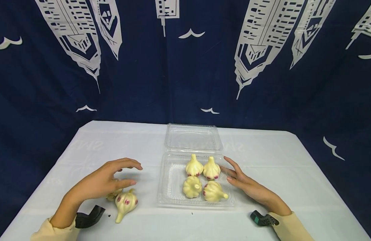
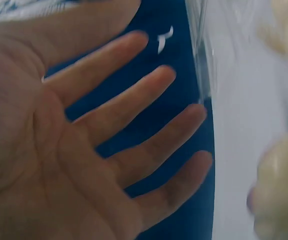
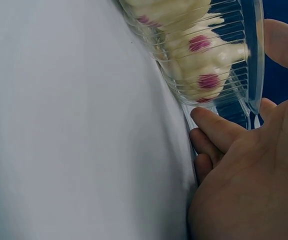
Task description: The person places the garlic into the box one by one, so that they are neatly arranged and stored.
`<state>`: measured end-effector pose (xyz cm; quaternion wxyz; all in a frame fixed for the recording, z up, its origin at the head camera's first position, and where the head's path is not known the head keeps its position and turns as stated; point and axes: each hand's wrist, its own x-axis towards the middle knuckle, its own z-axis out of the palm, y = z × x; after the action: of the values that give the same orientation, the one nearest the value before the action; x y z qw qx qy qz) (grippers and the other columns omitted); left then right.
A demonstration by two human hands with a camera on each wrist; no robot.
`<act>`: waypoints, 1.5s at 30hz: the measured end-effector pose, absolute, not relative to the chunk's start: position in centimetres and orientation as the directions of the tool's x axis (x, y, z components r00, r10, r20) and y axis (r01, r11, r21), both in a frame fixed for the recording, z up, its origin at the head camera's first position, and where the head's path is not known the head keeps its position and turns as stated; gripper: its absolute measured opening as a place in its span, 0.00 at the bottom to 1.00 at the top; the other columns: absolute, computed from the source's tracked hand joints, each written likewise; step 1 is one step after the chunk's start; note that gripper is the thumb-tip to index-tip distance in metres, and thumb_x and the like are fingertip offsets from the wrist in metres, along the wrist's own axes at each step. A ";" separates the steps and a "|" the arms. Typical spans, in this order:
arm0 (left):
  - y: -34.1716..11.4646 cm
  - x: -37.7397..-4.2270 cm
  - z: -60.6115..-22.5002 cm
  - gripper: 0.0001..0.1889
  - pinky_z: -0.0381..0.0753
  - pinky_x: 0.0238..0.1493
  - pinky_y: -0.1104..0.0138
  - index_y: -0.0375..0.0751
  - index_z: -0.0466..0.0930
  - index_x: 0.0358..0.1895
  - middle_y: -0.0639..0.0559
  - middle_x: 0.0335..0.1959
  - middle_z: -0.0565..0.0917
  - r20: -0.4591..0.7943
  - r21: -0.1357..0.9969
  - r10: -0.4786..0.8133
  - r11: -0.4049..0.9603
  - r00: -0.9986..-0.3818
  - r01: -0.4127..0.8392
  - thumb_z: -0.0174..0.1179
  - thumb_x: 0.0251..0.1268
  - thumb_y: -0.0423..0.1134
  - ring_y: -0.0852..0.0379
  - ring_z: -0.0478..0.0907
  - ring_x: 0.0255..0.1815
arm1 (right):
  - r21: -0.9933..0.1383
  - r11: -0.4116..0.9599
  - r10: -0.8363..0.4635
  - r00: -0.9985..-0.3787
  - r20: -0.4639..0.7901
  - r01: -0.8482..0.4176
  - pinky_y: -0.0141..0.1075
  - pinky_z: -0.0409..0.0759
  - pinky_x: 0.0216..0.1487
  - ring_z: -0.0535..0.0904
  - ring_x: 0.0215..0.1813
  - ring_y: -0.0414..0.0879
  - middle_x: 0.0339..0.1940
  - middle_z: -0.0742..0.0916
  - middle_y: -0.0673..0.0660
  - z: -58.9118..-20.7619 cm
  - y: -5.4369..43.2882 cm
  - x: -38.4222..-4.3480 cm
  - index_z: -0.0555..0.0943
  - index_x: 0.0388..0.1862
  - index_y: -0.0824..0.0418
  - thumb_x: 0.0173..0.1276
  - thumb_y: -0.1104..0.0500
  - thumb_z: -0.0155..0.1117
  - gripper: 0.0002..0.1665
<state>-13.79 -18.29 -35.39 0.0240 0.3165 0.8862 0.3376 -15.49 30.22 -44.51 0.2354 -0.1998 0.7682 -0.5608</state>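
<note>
My left hand (image 1: 102, 180) hovers above the white table to the left of the box, fingers apart and palm bare in the left wrist view. Just below it lies a garlic bulb (image 1: 126, 202) with purple patches, and more garlic (image 1: 113, 194) is partly hidden behind the hand. The clear plastic clamshell box (image 1: 174, 180) lies with its lid folded back. Several cream garlic bulbs (image 1: 193, 166) fill its middle and right side. At its right wall is my right hand (image 1: 248, 186), fingers extended; in the right wrist view the fingertips (image 3: 204, 116) are right at the ribbed wall.
The box's lid (image 1: 193, 138) lies flat toward the back of the white table (image 1: 119, 140). A dark blue curtain (image 1: 197, 77) with white building prints hangs behind. Black wrist devices sit at both cuffs. Small dark specks lie near the front.
</note>
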 end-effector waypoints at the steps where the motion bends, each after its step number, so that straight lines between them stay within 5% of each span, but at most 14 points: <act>1: -18.9 -13.9 -35.4 0.17 0.78 0.55 0.56 0.65 0.78 0.57 0.67 0.59 0.80 0.143 0.625 0.595 0.565 -0.791 0.538 0.67 0.66 0.48 0.63 0.75 0.62 | -0.956 0.291 -0.570 -0.810 -0.139 -0.040 0.74 0.36 0.71 0.37 0.81 0.65 0.82 0.53 0.67 -44.5 30.2 -15.5 0.32 0.82 0.37 0.84 0.56 0.42 0.41; 8: -22.3 -14.7 -35.9 0.20 0.73 0.58 0.49 0.63 0.77 0.59 0.58 0.62 0.79 0.001 0.723 0.650 0.525 -0.760 0.449 0.68 0.64 0.46 0.67 0.74 0.61 | -0.957 0.289 -0.578 -0.803 -0.145 -0.035 0.73 0.36 0.71 0.36 0.81 0.66 0.82 0.52 0.66 -44.4 30.1 -15.4 0.32 0.81 0.37 0.84 0.56 0.41 0.41; 17: -23.9 -15.4 -37.1 0.22 0.64 0.59 0.31 0.52 0.80 0.58 0.39 0.71 0.68 -0.090 0.798 0.718 0.466 -0.690 0.381 0.71 0.59 0.43 0.81 0.58 0.67 | -0.958 0.282 -0.580 -0.804 -0.131 -0.047 0.74 0.35 0.71 0.36 0.81 0.66 0.82 0.52 0.67 -44.5 30.3 -15.4 0.31 0.82 0.39 0.84 0.57 0.41 0.41; 20: -24.0 -15.7 -37.6 0.21 0.66 0.61 0.36 0.50 0.80 0.57 0.37 0.71 0.67 -0.114 0.816 0.735 0.453 -0.669 0.359 0.70 0.59 0.40 0.81 0.59 0.66 | -0.960 0.276 -0.583 -0.803 -0.127 -0.049 0.74 0.35 0.70 0.36 0.80 0.66 0.82 0.52 0.68 -44.5 30.3 -15.4 0.31 0.82 0.40 0.84 0.57 0.41 0.41; 28: -24.0 -16.1 -38.5 0.22 0.64 0.61 0.77 0.44 0.81 0.56 0.36 0.70 0.69 -0.159 0.860 0.742 0.428 -0.651 0.278 0.70 0.56 0.37 0.79 0.61 0.65 | -0.961 0.272 -0.584 -0.802 -0.122 -0.052 0.74 0.35 0.70 0.36 0.80 0.66 0.82 0.52 0.68 -44.5 30.3 -15.4 0.31 0.82 0.41 0.84 0.57 0.41 0.41; 45: -24.2 -16.2 -38.7 0.22 0.62 0.61 0.80 0.49 0.82 0.55 0.43 0.70 0.72 -0.180 0.833 0.720 0.474 -0.670 0.286 0.70 0.55 0.36 0.81 0.61 0.65 | -0.950 0.308 -0.570 -0.809 -0.143 -0.049 0.75 0.36 0.70 0.35 0.81 0.67 0.82 0.52 0.68 -44.5 30.3 -15.5 0.31 0.82 0.39 0.84 0.56 0.41 0.41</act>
<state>-16.16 -24.16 -38.70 0.2651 0.3081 0.8167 0.4098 -15.52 30.29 -44.47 0.2356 -0.1999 0.7737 -0.5531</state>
